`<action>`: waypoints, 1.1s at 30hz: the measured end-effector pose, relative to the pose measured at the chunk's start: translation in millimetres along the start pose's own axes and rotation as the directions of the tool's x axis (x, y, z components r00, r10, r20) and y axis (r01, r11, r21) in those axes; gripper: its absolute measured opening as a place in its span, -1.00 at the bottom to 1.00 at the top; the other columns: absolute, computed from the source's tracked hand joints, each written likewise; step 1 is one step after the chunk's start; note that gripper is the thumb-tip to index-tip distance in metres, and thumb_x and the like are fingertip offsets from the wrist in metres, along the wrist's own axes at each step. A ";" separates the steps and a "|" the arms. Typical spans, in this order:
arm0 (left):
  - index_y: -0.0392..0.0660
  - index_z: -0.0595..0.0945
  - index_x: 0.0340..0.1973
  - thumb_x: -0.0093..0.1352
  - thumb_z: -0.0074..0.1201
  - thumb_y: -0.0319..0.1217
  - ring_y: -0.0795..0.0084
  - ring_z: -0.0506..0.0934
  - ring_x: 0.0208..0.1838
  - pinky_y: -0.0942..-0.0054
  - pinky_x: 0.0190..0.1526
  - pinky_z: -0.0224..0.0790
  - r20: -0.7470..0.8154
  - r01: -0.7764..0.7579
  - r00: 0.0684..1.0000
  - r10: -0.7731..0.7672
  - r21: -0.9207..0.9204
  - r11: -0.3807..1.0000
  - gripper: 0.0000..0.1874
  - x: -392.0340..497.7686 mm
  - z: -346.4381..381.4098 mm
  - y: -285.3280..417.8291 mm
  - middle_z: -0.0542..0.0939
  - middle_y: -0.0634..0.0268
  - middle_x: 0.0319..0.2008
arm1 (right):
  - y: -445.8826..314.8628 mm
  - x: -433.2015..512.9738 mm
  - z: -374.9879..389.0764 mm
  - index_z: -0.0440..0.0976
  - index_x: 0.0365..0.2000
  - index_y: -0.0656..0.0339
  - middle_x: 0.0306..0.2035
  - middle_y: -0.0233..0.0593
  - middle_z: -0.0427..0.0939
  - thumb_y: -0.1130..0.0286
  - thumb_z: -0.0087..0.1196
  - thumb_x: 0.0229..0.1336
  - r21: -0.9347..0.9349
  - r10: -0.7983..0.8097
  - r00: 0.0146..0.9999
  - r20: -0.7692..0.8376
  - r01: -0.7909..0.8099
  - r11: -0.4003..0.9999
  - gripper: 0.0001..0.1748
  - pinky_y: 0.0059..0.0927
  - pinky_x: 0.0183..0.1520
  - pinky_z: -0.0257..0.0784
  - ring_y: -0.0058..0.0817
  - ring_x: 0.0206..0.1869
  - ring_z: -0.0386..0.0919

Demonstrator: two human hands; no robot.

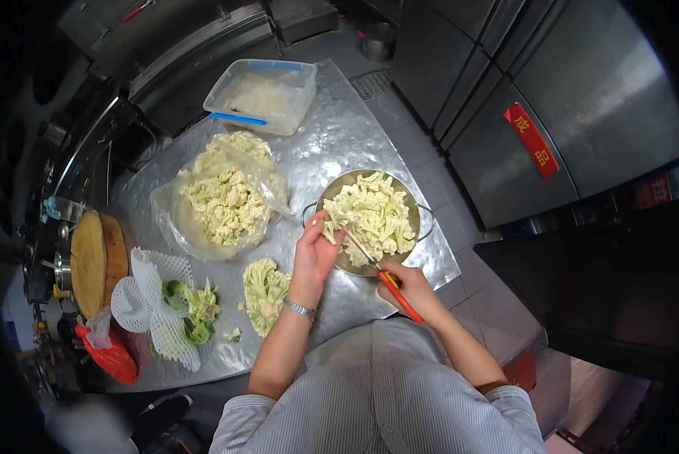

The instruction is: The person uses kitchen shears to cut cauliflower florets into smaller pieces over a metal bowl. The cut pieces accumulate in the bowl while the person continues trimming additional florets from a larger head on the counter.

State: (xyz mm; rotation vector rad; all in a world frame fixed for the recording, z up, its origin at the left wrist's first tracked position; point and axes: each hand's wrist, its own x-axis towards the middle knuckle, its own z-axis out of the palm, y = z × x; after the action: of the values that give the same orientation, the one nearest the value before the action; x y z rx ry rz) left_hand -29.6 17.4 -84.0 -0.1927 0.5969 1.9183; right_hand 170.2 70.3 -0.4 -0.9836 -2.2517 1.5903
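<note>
My left hand (315,249) grips a cauliflower floret (335,220) over the near left side of a round two-handled metal pan (348,269). In my right hand (416,286) is a pair of scissors (397,292) with red and yellow handles; its blades reach up to the stem of that floret. Cut cauliflower florets (382,213) fill the pan. Left of my left forearm lies a large cauliflower piece (264,295). A clear plastic bag (172,213) full of more florets (220,207) sits farther left on the metal table (339,142).
A clear plastic tub (299,116) with blue clips stands at the far end. Green leaves (200,312), white foam netting (166,318), a red plastic bag (112,354) and a round wooden chopping block (92,264) occupy the left. Steel cabinets (543,102) stand beyond the right edge.
</note>
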 end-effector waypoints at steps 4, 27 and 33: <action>-0.22 0.41 -0.03 0.34 -0.12 -0.58 0.22 0.44 0.05 0.23 0.07 0.37 0.028 -0.059 0.998 0.054 0.252 0.966 -0.73 -4.5 6.7 -2.2 0.44 0.08 -0.01 | 0.2 1.3 3.3 0.40 -0.20 0.32 -0.59 -0.46 0.42 0.46 0.11 0.09 0.203 0.127 0.985 -0.120 -0.101 0.974 -0.74 -0.67 -0.49 0.23 -0.74 -0.57 0.31; -0.26 0.40 0.11 0.34 -0.01 -0.50 0.47 0.47 -0.06 0.53 0.03 0.29 0.198 -0.120 0.979 -0.056 0.772 0.624 -0.59 -18.2 52.1 -17.9 0.50 0.24 -0.03 | 10.9 44.8 -7.1 0.25 -0.10 0.28 -0.44 -0.30 0.46 0.51 0.06 0.07 0.733 0.192 0.978 -0.076 -0.076 0.676 -0.64 -0.61 -0.42 0.42 -0.59 -0.46 0.49; -0.27 0.44 0.06 0.37 -0.03 -0.51 0.58 0.49 -0.16 0.59 -0.13 0.37 0.072 -0.057 0.997 0.016 0.600 0.798 -0.66 -18.6 54.5 -5.7 0.54 0.28 -0.12 | 7.9 23.2 -12.2 0.27 -0.04 0.28 -0.49 -0.36 0.42 0.42 0.08 0.10 0.435 0.194 0.978 -0.076 -0.142 0.889 -0.59 -0.63 -0.47 0.34 -0.65 -0.53 0.41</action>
State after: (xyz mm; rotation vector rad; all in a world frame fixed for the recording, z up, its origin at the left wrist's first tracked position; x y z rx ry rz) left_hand -9.3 30.6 -31.5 0.2942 1.1429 1.6656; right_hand 162.2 95.6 -7.2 -1.1294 -1.6672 1.9302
